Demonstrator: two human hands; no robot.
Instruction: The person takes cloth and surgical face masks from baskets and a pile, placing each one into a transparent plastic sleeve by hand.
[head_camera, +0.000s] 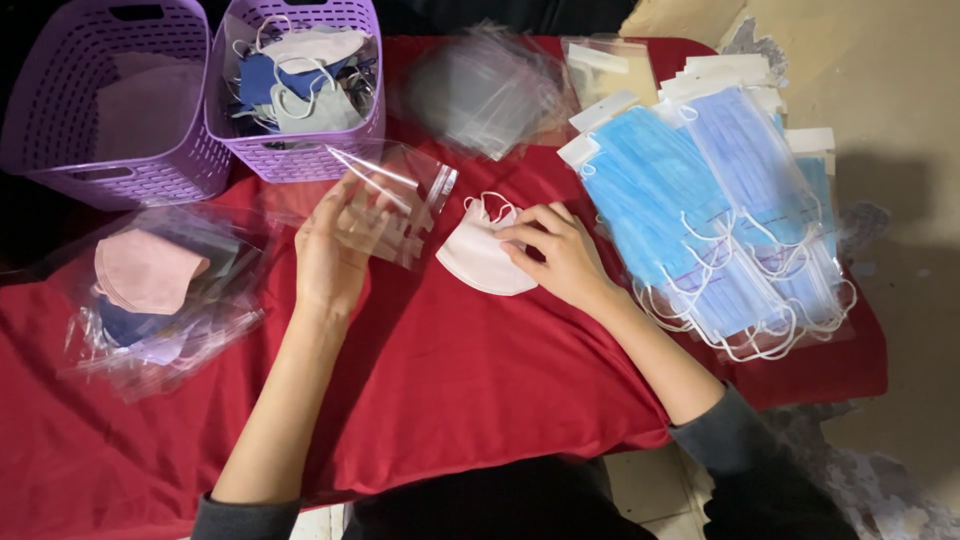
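Note:
My left hand (335, 250) holds a clear plastic bag (395, 195) up over the red cloth (450, 380), its mouth facing right. My right hand (555, 255) pinches a folded white face mask (480, 255) that lies on the cloth just right of the bag, ear loops at its top. Mask and bag are close together, almost touching.
Two purple baskets stand at the back left; the right basket (300, 150) holds loose masks, the left basket (110, 170) looks nearly bare. Bagged masks (150, 290) pile at the left. Bagged blue masks (720, 210) stack at the right. Empty clear bags (490, 90) lie at the back.

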